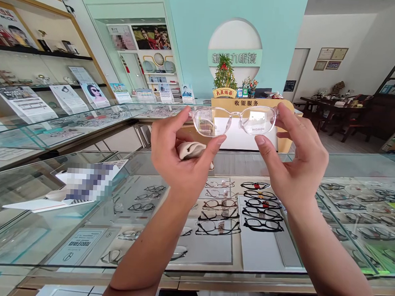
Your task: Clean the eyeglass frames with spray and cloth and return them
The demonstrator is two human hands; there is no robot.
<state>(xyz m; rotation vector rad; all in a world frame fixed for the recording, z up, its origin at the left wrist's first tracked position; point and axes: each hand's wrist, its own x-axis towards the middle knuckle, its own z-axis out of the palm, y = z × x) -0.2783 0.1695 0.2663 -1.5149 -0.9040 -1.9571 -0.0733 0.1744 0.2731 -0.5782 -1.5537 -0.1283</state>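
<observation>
counter (pixel 21 227): glass-topped, rows of frames (pixel 260 211) inside
left rear edge: leaflets (pixel 26 103)
far desk (pixel 249 104): potted plant (pixel 225 76)

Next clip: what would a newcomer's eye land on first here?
A pair of clear-framed glasses held up at centre frame, the left hand and right hand each pinching one end. The left hand also clutches a pale cloth. Below lies a glass display counter with rows of dark frames, and behind stands a teal wall.
</observation>
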